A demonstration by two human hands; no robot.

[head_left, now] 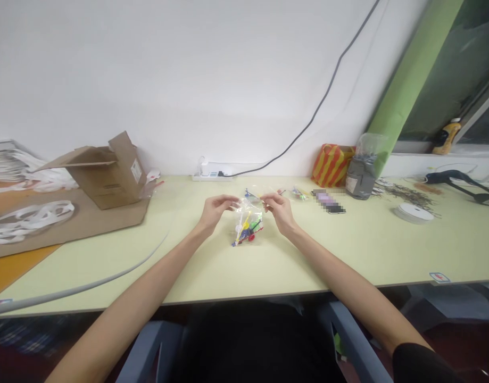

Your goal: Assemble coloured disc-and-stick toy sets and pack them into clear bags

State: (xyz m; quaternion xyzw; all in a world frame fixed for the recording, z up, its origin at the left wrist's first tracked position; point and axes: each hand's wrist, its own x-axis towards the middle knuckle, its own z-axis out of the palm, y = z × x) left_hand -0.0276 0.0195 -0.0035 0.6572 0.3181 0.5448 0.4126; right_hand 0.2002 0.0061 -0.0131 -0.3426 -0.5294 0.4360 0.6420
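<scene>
Person at a pale yellow table (348, 255) is gripping one clear plastic bag (253, 208) with two half-curled hands, left hand (217, 208) pinching its upper left edge, right hand (279, 207) its upper right, colored plastic pieces (245, 229) lying inside.

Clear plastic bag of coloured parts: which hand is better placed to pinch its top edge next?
Probably the right hand: its fingertips sit at the bag's top edge, while the left hand reaches only its side. Any grip is hard to tell.
</scene>
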